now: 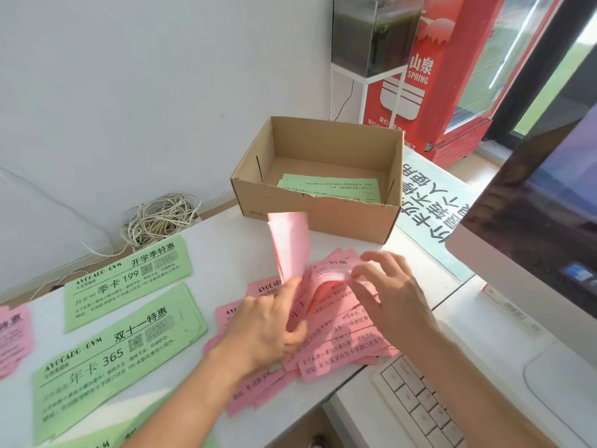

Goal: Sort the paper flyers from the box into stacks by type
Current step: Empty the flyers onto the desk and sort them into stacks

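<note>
Left grip [268,321] holds 1 raised pink flyer [289,244] clear so right grip [391,292] can pinch the curled pink flyer [329,273], likely checking type.

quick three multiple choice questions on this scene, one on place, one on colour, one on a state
1. Where is the box?
A) behind the pink pile
B) left of the green stacks
C) on the keyboard

2. What colour are the flyers in the box?
A) pink
B) green
C) white

3. What is the left hand doing?
A) lying flat
B) reaching into the box
C) holding a raised pink flyer

1 A: the box stands beyond the pile.
2 B: green sheets lie on its floor.
3 C: it grips the lifted sheet.
</note>
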Demonstrator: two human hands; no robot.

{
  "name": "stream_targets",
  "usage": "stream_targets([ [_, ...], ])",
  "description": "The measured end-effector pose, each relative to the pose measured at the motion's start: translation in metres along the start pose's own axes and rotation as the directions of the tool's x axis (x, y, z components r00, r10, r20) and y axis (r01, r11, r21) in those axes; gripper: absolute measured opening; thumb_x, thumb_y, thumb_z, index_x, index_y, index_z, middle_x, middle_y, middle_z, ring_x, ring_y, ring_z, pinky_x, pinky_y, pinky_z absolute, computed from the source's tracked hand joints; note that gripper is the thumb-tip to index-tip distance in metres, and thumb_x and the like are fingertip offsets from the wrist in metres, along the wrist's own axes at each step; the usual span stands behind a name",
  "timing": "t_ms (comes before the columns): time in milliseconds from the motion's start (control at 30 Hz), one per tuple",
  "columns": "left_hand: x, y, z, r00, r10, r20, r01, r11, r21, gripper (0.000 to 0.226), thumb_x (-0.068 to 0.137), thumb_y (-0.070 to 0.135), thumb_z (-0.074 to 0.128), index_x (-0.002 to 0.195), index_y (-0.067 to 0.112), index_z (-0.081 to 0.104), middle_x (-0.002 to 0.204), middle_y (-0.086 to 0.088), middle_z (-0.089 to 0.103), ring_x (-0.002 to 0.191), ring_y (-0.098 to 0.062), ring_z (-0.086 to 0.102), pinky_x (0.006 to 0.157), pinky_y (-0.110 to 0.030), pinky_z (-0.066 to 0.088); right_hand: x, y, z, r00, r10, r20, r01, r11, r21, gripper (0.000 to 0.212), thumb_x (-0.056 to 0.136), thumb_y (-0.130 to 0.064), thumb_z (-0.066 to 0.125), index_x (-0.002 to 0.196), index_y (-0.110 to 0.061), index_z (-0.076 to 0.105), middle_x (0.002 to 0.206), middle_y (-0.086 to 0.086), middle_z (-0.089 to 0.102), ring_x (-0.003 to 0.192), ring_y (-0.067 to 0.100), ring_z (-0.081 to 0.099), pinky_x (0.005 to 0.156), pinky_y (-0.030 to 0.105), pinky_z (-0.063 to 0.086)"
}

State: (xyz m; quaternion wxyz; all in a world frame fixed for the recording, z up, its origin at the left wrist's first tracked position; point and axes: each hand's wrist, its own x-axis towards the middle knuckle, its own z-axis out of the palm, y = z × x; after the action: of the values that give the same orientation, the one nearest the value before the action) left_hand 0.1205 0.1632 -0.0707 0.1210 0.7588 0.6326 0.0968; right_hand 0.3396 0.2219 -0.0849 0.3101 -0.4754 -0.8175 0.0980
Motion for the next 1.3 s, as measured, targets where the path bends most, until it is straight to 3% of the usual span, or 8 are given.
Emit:
stream_targets([
  [100, 0.0, -0.008, -0.004, 0.994, 0.019, -0.11, -0.025, 0.999, -0.046, 0.027, 0.093, 0.017, 0.04, 0.118, 0.008, 0.046, 0.062, -0.003, 0.061, 0.043, -0.02, 0.049, 0.05, -0.03, 0.042, 0.008, -0.001, -0.003, 0.975, 0.222, 0.017, -0.218, 0.937, 0.272, 0.051, 0.087, -0.031, 0.062, 0.134, -0.019, 0.046, 0.135, 0.003, 0.047, 0.111, 0.013, 0.051, 0.086, 0.028, 0.049],
  [200, -0.002, -0.018, -0.002, 0.981, -0.137, -0.137, 0.108, 0.974, -0.201, 0.051, 0.094, 0.009, 0.041, 0.142, 0.016, 0.029, 0.065, -0.01, 0.06, 0.046, -0.02, 0.049, 0.049, -0.031, 0.039, 0.007, -0.001, -0.006, 0.882, 0.431, 0.193, -0.471, 0.777, 0.419, 0.071, 0.087, -0.023, 0.065, 0.146, -0.029, 0.026, 0.138, 0.0, 0.043, 0.111, 0.01, 0.052, 0.075, 0.02, 0.053],
  [367, -0.007, -0.024, 0.004, 0.981, -0.134, -0.141, 0.075, 0.928, -0.365, 0.075, 0.097, 0.012, 0.038, 0.138, 0.061, -0.002, 0.06, 0.004, 0.056, 0.047, -0.013, 0.047, 0.055, -0.034, 0.044, 0.0, 0.001, -0.009, 0.853, 0.3, 0.427, -0.34, 0.94, 0.019, 0.077, 0.085, -0.037, 0.066, 0.148, -0.037, 0.021, 0.145, -0.014, 0.037, 0.126, 0.01, 0.04, 0.105, 0.034, 0.039],
  [600, -0.007, 0.0, 0.002, 0.994, -0.079, 0.074, 0.077, 0.997, 0.021, 0.08, 0.082, 0.071, 0.041, 0.147, 0.039, 0.007, 0.098, 0.001, 0.058, 0.085, -0.018, 0.056, 0.081, -0.029, 0.048, 0.005, 0.001, -0.009, 0.856, 0.29, 0.427, -0.274, 0.957, -0.101, 0.067, 0.091, -0.034, 0.059, 0.147, -0.035, 0.023, 0.135, -0.012, 0.05, 0.117, 0.009, 0.04, 0.097, 0.026, 0.04],
  [833, -0.003, 0.02, 0.005, 0.995, -0.052, 0.087, 0.025, 0.958, 0.285, 0.072, 0.093, 0.048, 0.038, 0.15, 0.019, 0.003, 0.109, -0.006, 0.062, 0.097, -0.028, 0.061, 0.076, -0.035, 0.047, 0.003, 0.005, -0.01, 0.783, 0.352, 0.512, -0.375, 0.925, -0.062, 0.094, 0.081, -0.042, 0.07, 0.148, -0.047, 0.004, 0.149, -0.017, 0.027, 0.127, 0.01, 0.028, 0.101, 0.035, 0.038],
  [1033, -0.007, 0.004, 0.008, 0.996, 0.07, 0.051, -0.071, 0.997, 0.011, 0.083, 0.09, 0.016, 0.048, 0.145, 0.038, -0.011, 0.097, -0.001, 0.062, 0.069, -0.015, 0.057, 0.063, -0.025, 0.053, 0.001, 0.003, -0.018, 0.754, 0.525, 0.395, -0.633, 0.742, 0.223, 0.055, 0.095, -0.039, 0.05, 0.144, -0.04, 0.025, 0.123, -0.012, 0.059, 0.083, 0.004, 0.063, 0.055, 0.019, 0.051],
  [1200, -0.012, -0.007, 0.004, 0.991, 0.125, 0.037, -0.122, 0.99, -0.07, 0.068, 0.098, 0.022, 0.041, 0.136, 0.064, 0.003, 0.093, -0.003, 0.059, 0.064, -0.013, 0.056, 0.059, -0.021, 0.054, 0.0, 0.001, -0.012, 0.784, 0.446, 0.431, -0.565, 0.801, 0.198, 0.059, 0.088, -0.017, 0.064, 0.133, -0.045, 0.038, 0.101, -0.01, 0.061, 0.08, -0.002, 0.061, 0.055, 0.014, 0.049],
  [1300, -0.009, -0.002, -0.004, 0.997, 0.08, 0.013, -0.079, 0.993, -0.084, 0.042, 0.098, 0.041, 0.035, 0.14, 0.042, 0.035, 0.11, -0.002, 0.061, 0.072, -0.01, 0.053, 0.071, -0.018, 0.05, 0.007, -0.012, -0.009, 0.817, 0.435, 0.378, -0.555, 0.771, 0.313, 0.024, 0.088, -0.016, 0.064, 0.091, -0.04, 0.06, 0.09, -0.011, 0.065, 0.076, 0.0, 0.064, 0.052, 0.012, 0.049],
])
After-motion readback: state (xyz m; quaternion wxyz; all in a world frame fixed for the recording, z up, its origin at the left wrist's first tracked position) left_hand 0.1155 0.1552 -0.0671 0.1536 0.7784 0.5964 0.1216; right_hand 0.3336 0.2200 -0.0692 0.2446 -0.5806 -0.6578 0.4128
